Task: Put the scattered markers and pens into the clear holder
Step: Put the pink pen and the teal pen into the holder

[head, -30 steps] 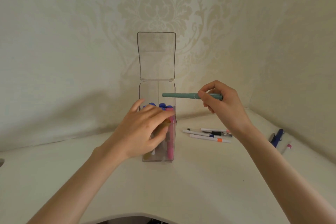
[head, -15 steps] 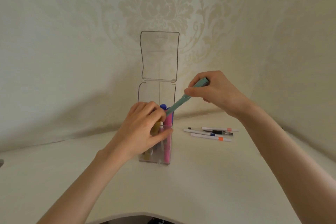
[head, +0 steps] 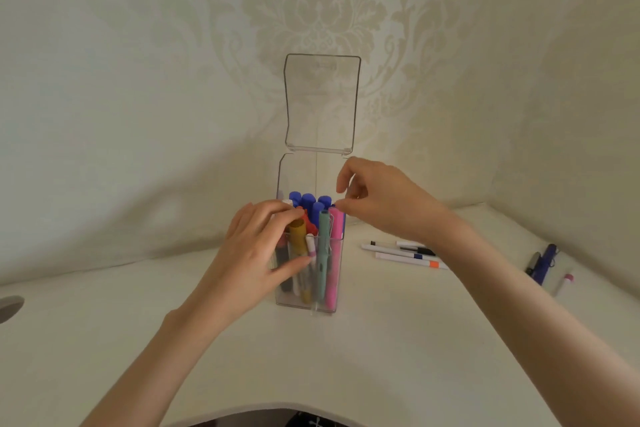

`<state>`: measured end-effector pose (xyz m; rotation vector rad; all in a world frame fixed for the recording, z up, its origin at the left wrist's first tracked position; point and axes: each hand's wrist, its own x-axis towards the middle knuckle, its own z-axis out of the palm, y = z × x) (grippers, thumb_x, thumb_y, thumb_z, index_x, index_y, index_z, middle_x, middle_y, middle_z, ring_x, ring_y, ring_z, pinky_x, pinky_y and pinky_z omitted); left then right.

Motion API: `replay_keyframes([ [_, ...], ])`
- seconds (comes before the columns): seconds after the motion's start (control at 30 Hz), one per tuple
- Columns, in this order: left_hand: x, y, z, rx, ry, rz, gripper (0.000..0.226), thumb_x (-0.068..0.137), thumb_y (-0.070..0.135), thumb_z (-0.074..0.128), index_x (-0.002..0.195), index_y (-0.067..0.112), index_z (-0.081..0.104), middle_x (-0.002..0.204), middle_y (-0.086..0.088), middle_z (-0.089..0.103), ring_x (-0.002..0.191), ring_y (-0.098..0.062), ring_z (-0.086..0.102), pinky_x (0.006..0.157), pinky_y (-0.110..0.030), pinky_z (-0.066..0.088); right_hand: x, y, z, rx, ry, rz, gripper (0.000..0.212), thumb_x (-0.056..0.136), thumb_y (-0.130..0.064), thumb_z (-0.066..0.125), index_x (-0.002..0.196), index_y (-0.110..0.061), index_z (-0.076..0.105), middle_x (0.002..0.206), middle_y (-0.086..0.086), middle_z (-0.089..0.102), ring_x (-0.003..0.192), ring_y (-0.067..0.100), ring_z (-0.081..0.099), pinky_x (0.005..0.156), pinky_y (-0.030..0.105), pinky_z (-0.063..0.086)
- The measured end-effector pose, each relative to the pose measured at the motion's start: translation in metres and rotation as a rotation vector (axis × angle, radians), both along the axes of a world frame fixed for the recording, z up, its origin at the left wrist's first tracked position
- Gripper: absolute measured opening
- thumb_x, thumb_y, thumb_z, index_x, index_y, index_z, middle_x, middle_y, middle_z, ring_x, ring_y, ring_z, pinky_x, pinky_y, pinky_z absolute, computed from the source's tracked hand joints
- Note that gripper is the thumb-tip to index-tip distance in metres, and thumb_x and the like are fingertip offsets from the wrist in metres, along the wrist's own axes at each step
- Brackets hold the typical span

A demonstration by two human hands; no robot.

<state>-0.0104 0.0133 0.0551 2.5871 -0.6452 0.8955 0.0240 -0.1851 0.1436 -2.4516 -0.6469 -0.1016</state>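
A clear holder (head: 332,302) stands on the white desk with its hinged lid (head: 322,104) up. Several markers stand inside: blue caps at the back, a pink one, a mustard one and a teal pen (head: 323,253) upright near the front. My left hand (head: 263,253) grips the holder's left side, fingers over the rim and thumb on the front wall. My right hand (head: 377,201) hovers just above the holder's right rim, fingers loosely curled, holding nothing. Three thin white pens (head: 405,255) lie to the right of the holder.
A dark blue pen (head: 542,262) and a small white marker with a pink cap (head: 564,282) lie at the far right near the wall. The desk sits in a corner of two papered walls. A grey round thing (head: 8,308) shows at the left edge.
My right hand tipped the teal pen down into the holder and let it go. The pen now stands inside, and the hand has lifted slightly, empty.
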Motion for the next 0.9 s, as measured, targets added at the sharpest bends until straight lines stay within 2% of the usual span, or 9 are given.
replay_keyframes([
  [0.07,-0.001,0.000,-0.001,-0.079,-0.007,-0.012,0.058,0.077,0.052,0.054,0.124,0.019,0.045,0.126,-0.003,0.046,0.117,-0.016,0.042,0.101,-0.030,0.038,-0.006,0.001,-0.007,0.009,-0.097,-0.006,0.007,0.085,-0.017,0.058,0.081,-0.021,0.053,0.080,-0.003,0.061,0.064,0.002,0.050,0.055,0.017,0.038],
  [0.17,-0.001,-0.002,-0.003,-0.483,0.101,-0.041,0.074,0.073,0.037,0.073,0.134,0.019,0.035,0.133,0.002,0.033,0.124,-0.008,0.037,0.103,-0.019,0.033,-0.008,-0.007,-0.019,0.266,-0.183,-0.204,0.011,0.088,-0.028,0.055,0.087,-0.018,0.053,0.077,-0.004,0.059,0.065,0.004,0.051,0.057,0.020,0.042],
  [0.23,-0.002,-0.003,-0.003,-0.722,0.362,-0.074,0.085,0.069,0.035,0.076,0.138,0.031,0.027,0.138,0.014,0.031,0.124,-0.004,0.040,0.099,-0.022,0.037,-0.007,-0.013,-0.030,0.361,-0.011,-0.254,0.028,0.089,-0.041,0.051,0.105,-0.018,0.052,0.095,-0.001,0.060,0.081,0.012,0.058,0.071,0.029,0.052],
  [0.33,-0.002,-0.007,-0.010,-0.729,0.554,-0.150,0.079,0.066,0.039,0.073,0.132,0.045,0.032,0.125,0.023,0.051,0.119,-0.004,0.050,0.095,-0.027,0.045,-0.013,-0.011,-0.051,0.453,0.375,-0.080,0.048,0.091,-0.047,0.046,0.134,-0.028,0.040,0.126,-0.001,0.056,0.108,0.017,0.058,0.094,0.038,0.049],
  [0.47,0.002,-0.026,-0.009,-0.739,0.419,-0.067,0.073,0.070,0.036,0.075,0.132,0.041,0.037,0.111,0.026,0.057,0.108,-0.003,0.056,0.094,-0.027,0.045,-0.006,0.001,-0.056,0.640,0.429,-0.085,0.051,0.095,-0.040,0.043,0.142,-0.025,0.032,0.125,-0.004,0.058,0.117,0.017,0.055,0.103,0.040,0.042],
  [0.57,0.002,-0.036,-0.013,-0.696,0.347,-0.039,0.069,0.071,0.040,0.072,0.122,0.056,0.027,0.105,0.035,0.051,0.099,0.011,0.051,0.084,-0.010,0.040,-0.007,0.004,-0.056,0.693,0.408,-0.094,0.042,0.098,-0.033,0.039,0.140,-0.026,0.036,0.101,-0.014,0.062,0.097,0.005,0.058,0.092,0.033,0.044],
  [0.63,0.001,-0.037,-0.020,-0.673,0.319,-0.034,0.072,0.072,0.041,0.070,0.127,0.054,0.025,0.111,0.029,0.053,0.101,0.013,0.051,0.082,-0.004,0.039,-0.010,0.002,-0.060,0.687,0.393,-0.071,0.046,0.099,-0.032,0.038,0.143,-0.024,0.030,0.117,-0.009,0.058,0.105,0.009,0.055,0.094,0.032,0.042],
  [0.8,-0.004,-0.045,-0.028,-0.626,0.220,0.067,0.082,0.073,0.042,0.070,0.140,0.021,0.027,0.138,-0.002,0.043,0.127,-0.017,0.043,0.100,-0.032,0.043,-0.006,-0.009,-0.071,0.656,0.395,-0.041,0.051,0.097,-0.043,0.035,0.145,-0.028,0.027,0.138,-0.007,0.046,0.124,0.014,0.047,0.102,0.036,0.041],
  [0.9,-0.018,-0.056,-0.017,-0.500,-0.118,0.090,0.071,0.079,0.043,0.066,0.133,0.010,0.034,0.137,-0.010,0.035,0.130,-0.024,0.037,0.103,-0.033,0.038,-0.001,-0.032,-0.080,0.595,0.345,-0.120,0.046,0.096,-0.042,0.039,0.138,-0.025,0.040,0.138,-0.004,0.047,0.120,0.016,0.051,0.097,0.033,0.045],
])
